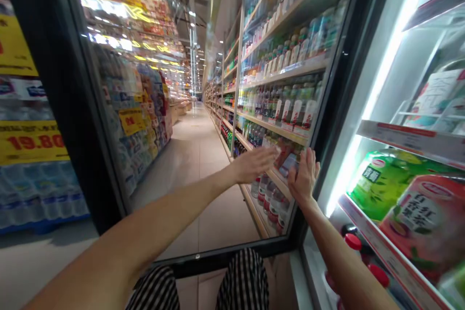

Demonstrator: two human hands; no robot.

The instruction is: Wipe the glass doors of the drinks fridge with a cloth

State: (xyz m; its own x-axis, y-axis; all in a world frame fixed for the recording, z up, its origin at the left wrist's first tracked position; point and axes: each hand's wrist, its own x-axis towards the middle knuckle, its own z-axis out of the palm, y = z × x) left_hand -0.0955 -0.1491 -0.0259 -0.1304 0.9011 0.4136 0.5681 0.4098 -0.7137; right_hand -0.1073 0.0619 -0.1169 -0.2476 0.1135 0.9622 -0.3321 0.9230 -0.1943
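A black-framed glass door [196, 169] of a drinks fridge stands swung open in front of me, and shelves show through or reflect in its pane. My left hand [255, 163] reaches across to the pane's right part with its fingers stretched out, holding nothing. Close to it, my right hand [305, 174] is raised by the door's hinge-side frame [333, 82]. Its palm looks flat against or just off the glass, with the fingers extended; I cannot tell whether either hand touches the pane.
On my right, the lit fridge shelves hold a green drink pack [385, 179], a red drink pack [428, 223] and red-capped bottles [352, 241]. To the left, bottled water [43, 193] is stacked beneath a yellow price sign [32, 141]. My striped-clad knees [243, 276] are close to the door's bottom edge.
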